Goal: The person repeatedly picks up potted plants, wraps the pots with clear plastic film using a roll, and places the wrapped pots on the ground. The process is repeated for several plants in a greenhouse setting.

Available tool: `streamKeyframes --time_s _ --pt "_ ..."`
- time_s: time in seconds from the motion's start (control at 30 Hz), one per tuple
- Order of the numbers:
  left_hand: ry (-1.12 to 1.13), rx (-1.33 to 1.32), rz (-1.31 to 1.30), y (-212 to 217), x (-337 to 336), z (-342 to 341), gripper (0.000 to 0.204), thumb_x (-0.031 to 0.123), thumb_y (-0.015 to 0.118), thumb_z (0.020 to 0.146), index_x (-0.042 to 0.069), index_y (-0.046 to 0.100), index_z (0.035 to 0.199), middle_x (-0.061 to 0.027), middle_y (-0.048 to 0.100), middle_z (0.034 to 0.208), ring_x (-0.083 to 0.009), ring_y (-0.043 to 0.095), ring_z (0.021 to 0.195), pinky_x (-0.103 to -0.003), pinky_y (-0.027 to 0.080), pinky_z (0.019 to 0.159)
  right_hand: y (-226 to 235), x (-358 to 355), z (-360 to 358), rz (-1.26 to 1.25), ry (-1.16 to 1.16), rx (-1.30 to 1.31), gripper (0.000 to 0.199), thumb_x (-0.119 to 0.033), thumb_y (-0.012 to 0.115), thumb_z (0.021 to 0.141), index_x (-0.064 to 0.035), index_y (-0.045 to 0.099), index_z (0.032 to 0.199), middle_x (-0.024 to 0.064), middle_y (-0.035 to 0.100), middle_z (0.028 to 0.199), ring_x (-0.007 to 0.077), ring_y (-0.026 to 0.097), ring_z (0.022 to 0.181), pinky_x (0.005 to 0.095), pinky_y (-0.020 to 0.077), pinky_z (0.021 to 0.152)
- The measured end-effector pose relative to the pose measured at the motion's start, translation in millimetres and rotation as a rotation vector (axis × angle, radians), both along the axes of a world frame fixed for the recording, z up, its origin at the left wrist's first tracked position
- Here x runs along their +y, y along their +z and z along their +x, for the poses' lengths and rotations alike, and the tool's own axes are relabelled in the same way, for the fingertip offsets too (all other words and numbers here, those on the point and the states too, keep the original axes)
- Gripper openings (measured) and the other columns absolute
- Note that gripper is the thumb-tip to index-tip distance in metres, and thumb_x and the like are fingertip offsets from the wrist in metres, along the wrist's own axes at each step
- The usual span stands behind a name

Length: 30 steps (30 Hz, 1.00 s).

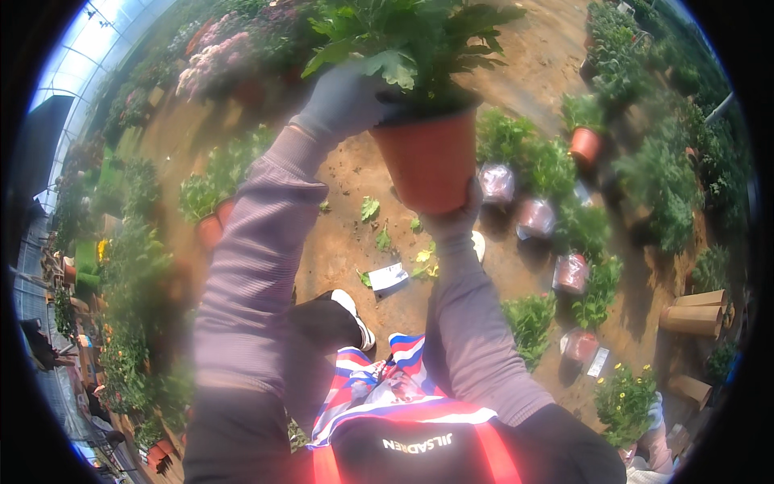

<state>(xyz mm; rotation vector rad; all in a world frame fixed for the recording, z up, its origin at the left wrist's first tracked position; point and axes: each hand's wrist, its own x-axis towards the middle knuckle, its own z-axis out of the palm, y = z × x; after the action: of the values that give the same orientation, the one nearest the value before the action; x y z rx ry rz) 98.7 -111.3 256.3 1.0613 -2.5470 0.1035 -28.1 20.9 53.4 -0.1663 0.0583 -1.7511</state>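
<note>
A leafy green potted plant (425, 153) in an orange-brown pot is held up in front of me, tilted a little. My left hand (343, 101), in a grey glove, grips it at the upper left rim, its fingertips partly hidden by leaves and the pot. Against the lower right side and base of the pot is my right hand (458, 216), its fingers curled round the pot and partly hidden behind it. Below the pot, loose leaves (383, 239) and a white paper slip (388, 277) lie on the brown ground.
Several plants with wrapped pots (572, 273) lie on the ground to the right. Orange pots (211, 228) with foliage stand at left. Pink flowers (214, 64) are at far left. Stacked brown pots (693, 315) lie at right. Another person's gloved hand (655, 411) is beside a yellow-flowered plant (625, 403).
</note>
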Motion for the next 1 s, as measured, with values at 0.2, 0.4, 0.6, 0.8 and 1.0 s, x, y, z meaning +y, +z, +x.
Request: streamKeyframes --time_s 0.2,0.4,0.6,0.8,1.0 --pt "0.264 -0.310 -0.183 32 42 58 0.024 0.025 0.068 0.087 0.012 0.073 0.107 -0.0082 0.071 0.095 -0.0274 0.069 0.087 -0.041 0.055 0.075 0 1 -12 0.033 -0.029 -0.370 0.073 -0.040 0.068 0.088 -0.0142 0.039 0.150 0.0094 0.046 0.149 0.0312 0.044 0.138 0.0554 0.0356 0.114" --pt "-0.054 0.362 -0.259 -37 86 -9 0.035 0.029 0.078 0.078 0.009 0.070 0.106 -0.0083 0.070 0.091 -0.0308 0.067 0.087 -0.044 0.052 0.079 -28 -4 -12 0.086 -0.057 -0.262 0.071 -0.030 0.071 0.088 -0.0112 0.040 0.149 0.0098 0.052 0.142 0.0276 0.048 0.133 0.0475 0.0371 0.115" --pt "0.072 1.014 0.614 -60 55 -25 0.013 0.016 0.077 0.084 0.006 0.073 0.091 -0.0007 0.068 0.079 -0.0124 0.061 0.068 -0.030 0.050 0.065 -22 -3 -7 -0.105 -0.135 0.085 0.080 -0.052 0.063 0.091 -0.0132 0.033 0.154 0.0115 0.046 0.148 0.0283 0.042 0.139 0.0478 0.0296 0.119" --pt "-0.222 1.160 0.565 -104 46 17 0.009 0.006 0.079 0.082 0.001 0.072 0.085 0.0005 0.066 0.080 -0.0078 0.058 0.070 -0.024 0.047 0.063 -2 3 6 0.000 0.354 0.113 0.115 -0.085 0.057 0.074 -0.0126 0.026 0.157 0.0157 0.038 0.155 0.0389 0.040 0.140 0.0669 0.0303 0.113" --pt "-0.183 0.835 0.426 -99 66 55 0.014 0.009 0.078 0.084 0.001 0.073 0.093 -0.0018 0.070 0.085 -0.0105 0.063 0.077 -0.027 0.052 0.068 -17 -1 8 0.176 0.054 0.303 0.094 -0.053 0.073 0.077 -0.0112 0.034 0.152 0.0148 0.043 0.150 0.0398 0.043 0.137 0.0665 0.0345 0.111"
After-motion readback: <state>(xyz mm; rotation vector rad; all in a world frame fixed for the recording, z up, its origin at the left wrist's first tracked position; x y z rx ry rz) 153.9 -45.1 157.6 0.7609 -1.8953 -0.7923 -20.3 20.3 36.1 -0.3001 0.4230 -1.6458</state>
